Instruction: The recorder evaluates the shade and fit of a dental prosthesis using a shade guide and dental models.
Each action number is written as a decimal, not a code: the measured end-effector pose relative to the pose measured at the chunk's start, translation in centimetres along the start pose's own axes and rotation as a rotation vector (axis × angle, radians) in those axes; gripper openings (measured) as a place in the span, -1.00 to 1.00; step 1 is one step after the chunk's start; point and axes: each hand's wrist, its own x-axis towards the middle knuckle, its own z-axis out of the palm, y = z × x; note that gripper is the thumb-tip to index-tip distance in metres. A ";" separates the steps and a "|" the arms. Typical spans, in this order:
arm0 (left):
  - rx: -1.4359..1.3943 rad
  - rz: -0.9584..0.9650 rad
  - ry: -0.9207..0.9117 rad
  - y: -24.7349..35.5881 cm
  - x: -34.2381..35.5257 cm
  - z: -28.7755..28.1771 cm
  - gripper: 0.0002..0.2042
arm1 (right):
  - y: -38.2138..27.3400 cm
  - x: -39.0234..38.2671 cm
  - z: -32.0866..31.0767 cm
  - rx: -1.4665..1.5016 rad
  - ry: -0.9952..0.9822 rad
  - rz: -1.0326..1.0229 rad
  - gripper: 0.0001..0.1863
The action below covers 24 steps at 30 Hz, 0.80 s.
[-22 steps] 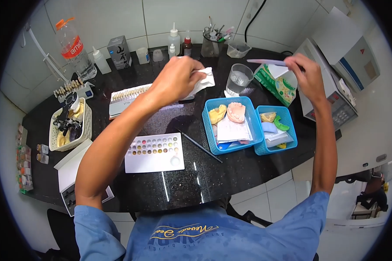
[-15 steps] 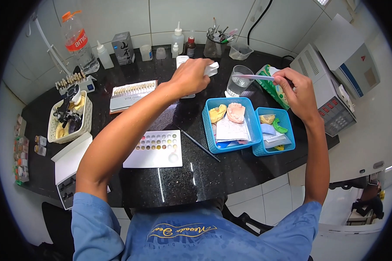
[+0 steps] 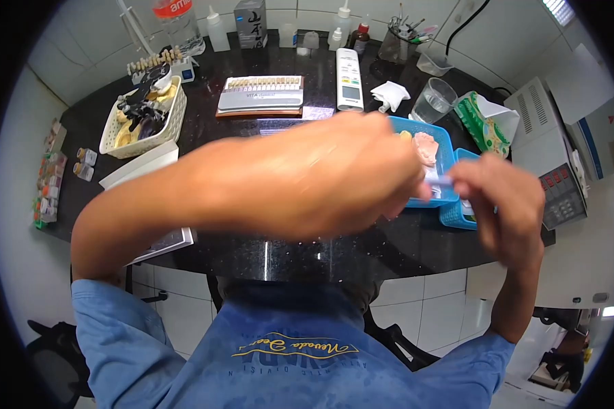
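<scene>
My left hand is raised close to the view and reaches across to the right, its fingers closed at their tips, partly hidden behind the hand. A thin pale purple stick spans the short gap between it and my right hand. My right fingers pinch the stick's other end; my left fingertips close around the near end, though motion blurs them. Below both hands lie two blue baskets; a pink dental cast shows in the larger one. A crumpled white tissue lies beside a glass of water.
A white remote control and a tooth shade guide lie behind my left arm. A cream basket of dental models stands at left. At right are a green packet and a boxy machine with a keypad.
My left hand has left the white tissue by the remote and come nearer, meeting the stick. My right hand has lowered with the stick. The view has shifted, and my left arm now hides the paint palette.
</scene>
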 end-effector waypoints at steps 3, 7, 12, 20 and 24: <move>0.228 0.055 0.059 2.3 -6.1 4.2 -0.66 | -4.0 -1.3 0.8 0.205 -0.090 -0.032 -0.79; 0.062 0.027 0.134 2.6 -11.1 8.7 -0.67 | -7.1 -3.6 2.3 0.328 -0.286 -0.031 -0.79; -0.118 -0.177 0.232 0.7 -16.4 11.1 -0.77 | -5.2 -7.0 3.6 0.216 -0.222 0.154 -0.83; -0.317 -0.269 0.687 -2.2 -15.3 14.4 -0.76 | -4.1 -4.3 5.2 0.217 -0.283 0.365 -0.59; -0.014 -0.334 0.798 -2.9 -12.5 15.1 -0.66 | -4.4 -2.4 6.5 0.060 -0.370 0.325 -0.58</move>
